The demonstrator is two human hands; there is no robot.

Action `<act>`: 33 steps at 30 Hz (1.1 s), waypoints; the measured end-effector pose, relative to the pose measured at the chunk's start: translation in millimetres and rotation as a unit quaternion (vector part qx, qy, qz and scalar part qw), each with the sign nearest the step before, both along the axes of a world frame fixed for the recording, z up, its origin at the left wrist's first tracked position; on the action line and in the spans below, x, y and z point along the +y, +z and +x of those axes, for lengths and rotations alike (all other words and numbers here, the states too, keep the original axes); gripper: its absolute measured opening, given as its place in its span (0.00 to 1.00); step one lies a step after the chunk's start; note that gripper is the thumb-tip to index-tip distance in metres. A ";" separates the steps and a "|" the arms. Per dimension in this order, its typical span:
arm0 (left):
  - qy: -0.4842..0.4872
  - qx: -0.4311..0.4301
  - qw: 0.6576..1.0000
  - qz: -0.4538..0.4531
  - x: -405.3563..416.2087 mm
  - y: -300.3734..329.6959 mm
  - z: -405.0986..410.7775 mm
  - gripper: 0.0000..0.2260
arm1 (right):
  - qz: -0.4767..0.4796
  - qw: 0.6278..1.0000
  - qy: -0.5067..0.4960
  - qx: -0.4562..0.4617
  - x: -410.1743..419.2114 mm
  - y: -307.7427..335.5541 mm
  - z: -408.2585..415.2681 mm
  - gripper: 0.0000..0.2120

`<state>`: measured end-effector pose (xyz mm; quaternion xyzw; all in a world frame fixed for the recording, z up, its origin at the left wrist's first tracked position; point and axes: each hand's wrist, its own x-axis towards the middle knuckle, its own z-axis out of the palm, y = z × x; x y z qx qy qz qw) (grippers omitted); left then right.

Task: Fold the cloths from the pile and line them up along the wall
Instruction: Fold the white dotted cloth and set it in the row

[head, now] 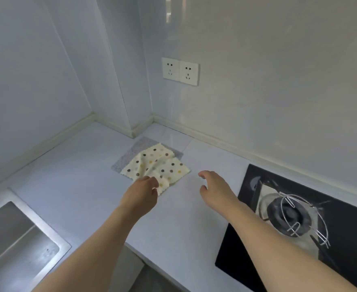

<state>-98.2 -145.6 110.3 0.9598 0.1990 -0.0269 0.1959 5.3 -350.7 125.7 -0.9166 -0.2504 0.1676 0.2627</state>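
Cream dotted square cloth lies rumpled on a flat grey cloth near the wall socket; left hand pinches its near corner, probably to lift it for folding; right hand hovers beside, grip spread

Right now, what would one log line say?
left hand: pinches dotted cloth corner | right hand: open, beside | grey cloth: underneath

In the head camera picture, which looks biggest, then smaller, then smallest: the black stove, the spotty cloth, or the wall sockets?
1. Black stove, biggest, though it sits nearer the camera and runs off the picture.
2. Spotty cloth, partly crumpled where the left hand pinches it.
3. Wall sockets, smallest, but farthest away.
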 end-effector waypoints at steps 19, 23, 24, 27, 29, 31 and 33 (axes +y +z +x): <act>-0.071 -0.099 0.981 0.148 60.8 -158.9 63.2 0.04 | 0.010 0.954 0.080 -0.288 96.9 -196.4 86.5 0.03; -0.030 -0.224 0.960 0.164 69.6 -152.7 43.6 0.04 | 0.066 0.918 0.044 -0.389 91.0 -176.8 62.0 0.03; -0.027 -0.245 0.954 0.172 70.2 -149.1 37.6 0.04 | 0.068 0.911 0.039 -0.404 89.2 -169.0 52.0 0.04; -0.027 -0.302 0.931 0.202 67.4 -127.5 10.2 0.03 | 0.085 0.892 0.017 -0.444 76.3 -140.6 11.0 0.07; -0.038 -0.336 0.917 0.211 61.2 -107.7 -19.4 0.03 | 0.106 0.887 0.006 -0.449 61.5 -119.7 -26.6 0.07; -0.051 -0.363 0.911 0.191 51.0 -83.1 -52.4 0.03 | 0.116 0.882 0.003 -0.457 43.9 -93.9 -68.8 0.07; -0.067 -0.377 0.908 0.172 38.9 -58.9 -86.7 0.05 | 0.108 0.876 0.001 -0.470 25.4 -66.0 -110.6 0.07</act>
